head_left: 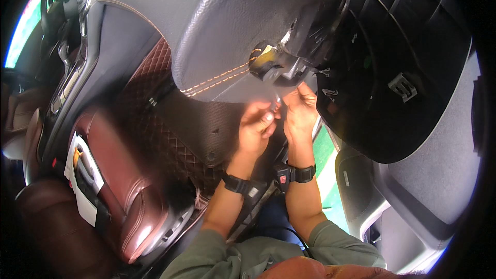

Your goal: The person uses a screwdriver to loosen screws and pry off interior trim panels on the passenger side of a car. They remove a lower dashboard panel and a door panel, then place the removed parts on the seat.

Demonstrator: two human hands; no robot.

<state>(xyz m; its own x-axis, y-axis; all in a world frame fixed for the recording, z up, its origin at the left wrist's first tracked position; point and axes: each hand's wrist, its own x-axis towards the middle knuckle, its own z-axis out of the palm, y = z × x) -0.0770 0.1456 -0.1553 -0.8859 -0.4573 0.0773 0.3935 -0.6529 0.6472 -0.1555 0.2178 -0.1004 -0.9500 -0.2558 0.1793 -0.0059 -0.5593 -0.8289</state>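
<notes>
Dark round-edged opening (276,68) near the lower edge of the grey leather dashboard (227,36) with orange double stitching; insides blurred. Left hand (254,128) just below, fingers curled; glare, can't tell if grasping. Right hand (300,111) raised to the opening's underside, fingertips partly hidden, grip unclear. Large black ribbed plastic panel (382,119) blocks part of grey door (434,196). White papers (87,207) on brown leather seat (111,157).

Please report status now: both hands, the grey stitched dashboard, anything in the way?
Left hand curled, grip unclear. Right hand near dark opening in grey, orange-stitched dashboard, contact unclear. Large black ribbed panel close beside right hand.
</notes>
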